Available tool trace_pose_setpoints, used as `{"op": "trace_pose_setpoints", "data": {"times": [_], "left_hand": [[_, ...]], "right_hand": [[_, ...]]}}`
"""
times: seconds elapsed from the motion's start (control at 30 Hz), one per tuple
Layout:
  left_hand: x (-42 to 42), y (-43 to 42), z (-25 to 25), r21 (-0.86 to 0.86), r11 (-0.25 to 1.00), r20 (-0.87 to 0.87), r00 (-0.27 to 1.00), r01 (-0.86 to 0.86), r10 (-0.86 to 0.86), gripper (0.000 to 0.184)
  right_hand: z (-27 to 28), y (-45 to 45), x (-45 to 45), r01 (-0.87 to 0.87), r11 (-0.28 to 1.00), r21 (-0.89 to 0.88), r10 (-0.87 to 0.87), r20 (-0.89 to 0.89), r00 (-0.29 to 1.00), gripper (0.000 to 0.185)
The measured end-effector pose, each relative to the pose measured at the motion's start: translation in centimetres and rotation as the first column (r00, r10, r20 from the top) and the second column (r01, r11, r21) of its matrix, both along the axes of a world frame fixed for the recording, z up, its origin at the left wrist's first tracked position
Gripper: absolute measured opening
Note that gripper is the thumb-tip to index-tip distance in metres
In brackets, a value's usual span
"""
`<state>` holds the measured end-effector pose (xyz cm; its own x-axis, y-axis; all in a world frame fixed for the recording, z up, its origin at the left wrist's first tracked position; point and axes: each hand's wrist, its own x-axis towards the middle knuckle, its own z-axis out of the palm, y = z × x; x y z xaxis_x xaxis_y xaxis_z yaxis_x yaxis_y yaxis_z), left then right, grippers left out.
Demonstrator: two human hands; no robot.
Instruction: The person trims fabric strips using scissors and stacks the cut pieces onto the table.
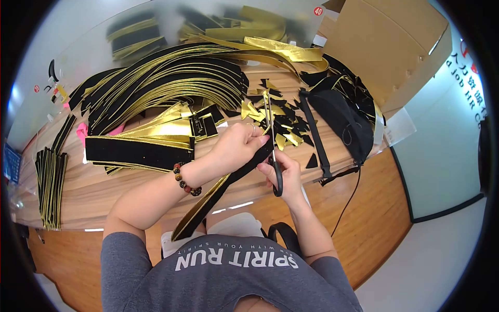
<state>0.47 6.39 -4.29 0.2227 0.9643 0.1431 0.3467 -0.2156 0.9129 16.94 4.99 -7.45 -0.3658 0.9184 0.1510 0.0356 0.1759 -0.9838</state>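
My left hand (236,148) pinches the end of a black ribbon with a gold underside (202,208), which trails down toward my lap. In my right hand (285,174) are scissors (277,179) with black handles, their blades pointing away from me at the ribbon's end. Beyond the blades lies a scatter of small black and gold offcuts (283,122). Left of my left wrist sits a stack of cut black and gold strips (140,151).
A large bundle of long black-gold ribbons (161,78) covers the back of the wooden table (125,192). Narrow strips (51,182) lie at far left. To the right are a black fabric bag (340,122) and a cardboard box (390,47). A frosted partition (83,52) stands behind.
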Motion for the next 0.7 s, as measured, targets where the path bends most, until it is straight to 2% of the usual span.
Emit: {"op": "trace_pose_setpoints", "data": {"times": [0.13, 0.23, 0.3, 0.33, 0.37, 0.4, 0.5, 0.57, 0.6, 0.63, 0.67, 0.7], "left_hand": [[0.3, 0.3, -0.2, 0.100, 0.995, 0.134, 0.990, 0.030, -0.044, 0.023], [0.2, -0.1, 0.7, 0.171, 0.984, 0.065, 0.996, 0.043, -0.055, 0.024], [0.0, -0.8, 1.8, 0.023, 0.998, -0.080, 0.996, 0.051, -0.049, 0.025], [0.1, -1.0, 2.1, 0.022, 0.998, -0.084, 0.995, 0.059, -0.057, 0.025], [0.3, -1.4, 2.3, 0.019, 0.999, -0.112, 0.993, 0.048, -0.045, 0.024], [0.4, -1.6, 2.3, 0.016, 0.999, -0.141, 0.989, 0.035, -0.033, 0.023], [0.2, -1.2, 1.7, 0.118, 0.992, -0.195, 0.981, 0.032, -0.008, 0.022], [0.1, -0.8, 1.2, 0.165, 0.986, -0.231, 0.973, 0.031, 0.008, 0.022], [0.2, -0.6, 1.0, 0.098, 0.995, -0.166, 0.986, 0.019, -0.002, 0.023], [0.2, -0.5, 0.7, 0.030, 0.999, -0.100, 0.995, 0.011, -0.007, 0.023], [0.0, -0.1, 0.2, 0.029, 1.000, -0.099, 0.995, 0.008, -0.005, 0.023], [-0.1, 0.2, 0.0, -0.062, 0.998, -0.045, 0.999, 0.028, -0.031, 0.024]], "right_hand": [[0.0, 0.2, -0.3, 0.045, 0.999, 0.015, -0.046, 0.029, 0.999, 0.027], [-0.1, 0.0, -0.3, 0.008, 1.000, -0.007, -0.008, 0.017, 1.000, 0.027], [-0.4, 0.0, -0.5, -0.024, 1.000, -0.011, 0.023, -0.042, 0.999, 0.028], [-0.7, 0.0, -0.5, -0.063, 0.998, -0.012, 0.061, -0.099, 0.993, 0.028], [-1.9, 0.7, -0.1, -0.054, 0.993, 0.103, 0.051, 0.036, 0.998, 0.029], [-2.0, 0.9, 0.0, -0.050, 0.994, 0.100, 0.047, 0.033, 0.998, 0.029], [-1.8, 0.8, -0.2, -0.053, 0.993, 0.107, 0.046, 0.074, 0.996, 0.030], [-1.0, 0.4, -0.7, -0.050, 0.999, 0.006, 0.051, -0.067, 0.996, 0.029], [-1.0, 0.5, -0.7, -0.052, 0.999, 0.005, 0.052, -0.067, 0.996, 0.029], [-1.1, 0.7, -0.6, -0.051, 0.999, 0.004, 0.051, 0.010, 0.999, 0.029], [-1.2, 0.9, -0.6, -0.050, 0.999, 0.003, 0.049, 0.087, 0.995, 0.030], [-1.8, 1.2, -0.6, -0.052, 0.999, 0.003, 0.052, 0.088, 0.995, 0.030]]}}
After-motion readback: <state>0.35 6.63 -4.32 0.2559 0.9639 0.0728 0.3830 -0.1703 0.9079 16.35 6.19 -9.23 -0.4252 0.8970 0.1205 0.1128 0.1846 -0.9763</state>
